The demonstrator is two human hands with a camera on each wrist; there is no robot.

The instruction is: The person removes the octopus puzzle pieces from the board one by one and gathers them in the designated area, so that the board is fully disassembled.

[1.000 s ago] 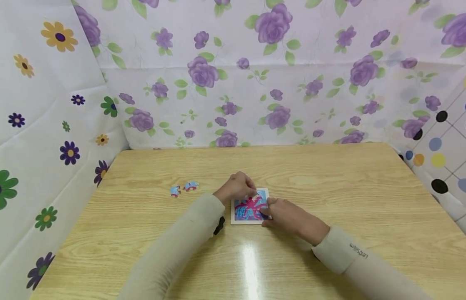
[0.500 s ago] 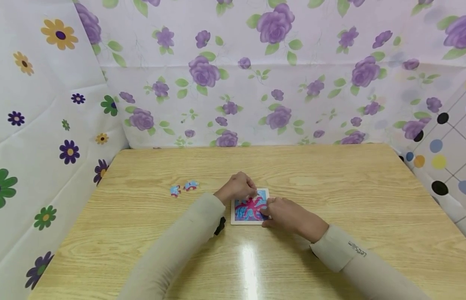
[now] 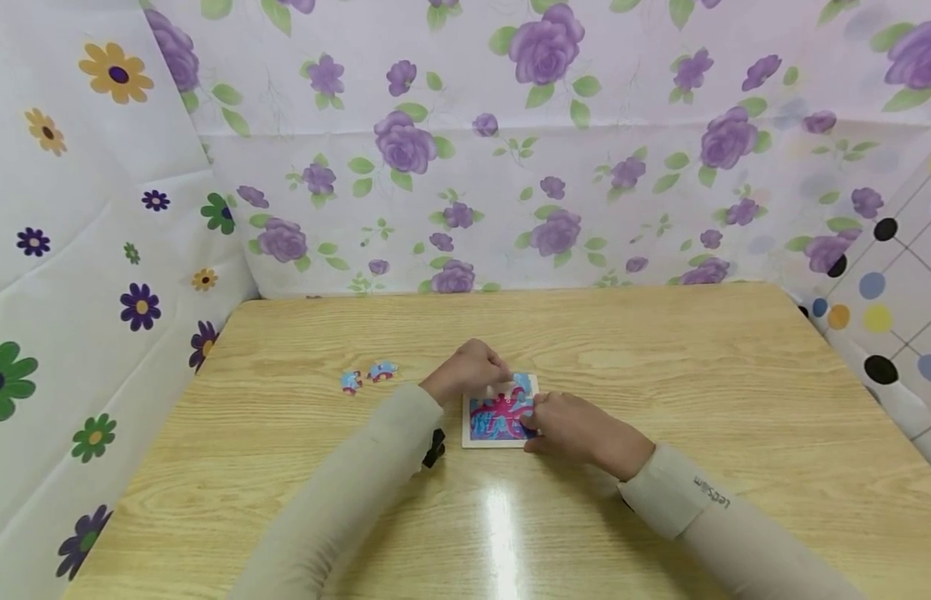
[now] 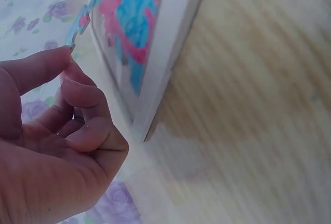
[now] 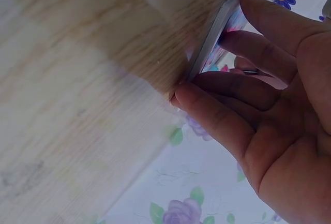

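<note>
A square octopus jigsaw in a white tray point(image 3: 482, 444) lies on the table, its picture pink on blue. Above its far left part, my left hand point(image 3: 468, 370) pinches a thin blue and pink puzzle piece point(image 4: 79, 26) between thumb and forefinger, the other fingers curled. The piece is seen nearly edge-on in the left wrist view. My right hand point(image 3: 579, 425) holds the tray's right side. In the right wrist view, the thumb and one outer finger touch its edge point(image 5: 209, 35), while other fingers reach over the picture.
Two loose puzzle pieces, one point(image 3: 351, 382) nearer and one point(image 3: 382, 371) farther right, lie left of the tray on the wooden table point(image 3: 660, 358). Flowered cloth point(image 3: 465, 179) hangs behind the table, with more patterned cloth at both sides.
My left hand has shifted slightly left and away from me, uncovering a little more of the tray's far edge. The right hand stays on the tray.
</note>
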